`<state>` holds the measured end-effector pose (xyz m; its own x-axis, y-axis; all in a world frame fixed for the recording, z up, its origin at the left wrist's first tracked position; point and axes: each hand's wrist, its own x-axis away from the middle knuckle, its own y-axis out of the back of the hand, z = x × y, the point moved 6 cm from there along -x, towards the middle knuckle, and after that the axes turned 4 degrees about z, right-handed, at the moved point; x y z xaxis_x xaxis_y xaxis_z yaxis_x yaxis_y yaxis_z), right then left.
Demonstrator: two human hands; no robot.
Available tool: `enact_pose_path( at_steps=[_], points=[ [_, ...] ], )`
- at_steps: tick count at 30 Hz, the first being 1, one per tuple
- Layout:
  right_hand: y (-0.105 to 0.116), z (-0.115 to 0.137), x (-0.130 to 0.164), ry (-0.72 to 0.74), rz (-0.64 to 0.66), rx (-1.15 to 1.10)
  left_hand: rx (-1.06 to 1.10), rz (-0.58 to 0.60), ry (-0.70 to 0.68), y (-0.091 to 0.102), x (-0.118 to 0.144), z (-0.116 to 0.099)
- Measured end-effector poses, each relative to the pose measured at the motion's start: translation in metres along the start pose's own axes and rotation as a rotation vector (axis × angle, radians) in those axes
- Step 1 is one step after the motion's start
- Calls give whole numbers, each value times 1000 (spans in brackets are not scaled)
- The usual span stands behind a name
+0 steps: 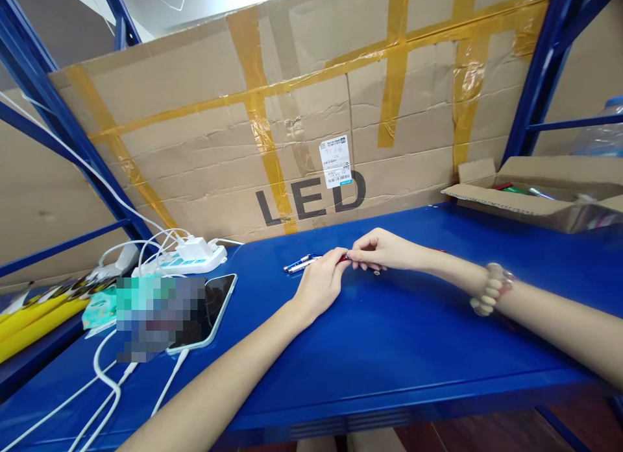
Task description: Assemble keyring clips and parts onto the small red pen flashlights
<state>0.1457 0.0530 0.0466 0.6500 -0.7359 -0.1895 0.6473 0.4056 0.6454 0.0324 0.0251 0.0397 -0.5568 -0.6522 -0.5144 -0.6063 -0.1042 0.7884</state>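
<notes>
Plainly, the only large writing is "LED" in dark capitals on the cardboard sheet (311, 115) that stands behind the counter (389, 335); a white label (335, 161) with a barcode is stuck just above those letters, its small print too fine to read, and yellow tape crosses the sheet in long strips. Both forearms reach forward over the blue counter and meet near its middle. The left hand (320, 283) lies low, palm down, its fingertips pinched narrowly on one end of a small red item (343, 259), too small to tell what it is. The right hand (379, 249) comes in from the right, wrist raised a little and knuckles bent, its grip closed on the other end of the same item, so the two hands touch at the fingertips. A bead bracelet (490, 288) sits on the right wrist. Just left of the hands, two pens (300, 264) lie side by side on the counter. Farther left are a phone (209, 309) lying flat, a white power strip (187, 257) with a charger plugged in, and loose white cables (109, 380). An open box (530, 192) stands at the right rear corner.
</notes>
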Motion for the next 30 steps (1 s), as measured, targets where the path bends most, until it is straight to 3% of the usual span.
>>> enact_pose_path(
  at_steps=[9, 15, 21, 30],
  points=[
    [9, -3, -1, 10, -153, 43, 26, 75, 115, -3, -2, 4],
    [27, 22, 7, 221, -319, 207, 60, 17, 149, -2, -4, 11],
    [26, 33, 11, 439, -292, 419, 93, 13, 142, -2, -5, 11],
    [25, 34, 15, 489, -321, 522, 101, -1, 112, -2, -5, 10]
  ],
)
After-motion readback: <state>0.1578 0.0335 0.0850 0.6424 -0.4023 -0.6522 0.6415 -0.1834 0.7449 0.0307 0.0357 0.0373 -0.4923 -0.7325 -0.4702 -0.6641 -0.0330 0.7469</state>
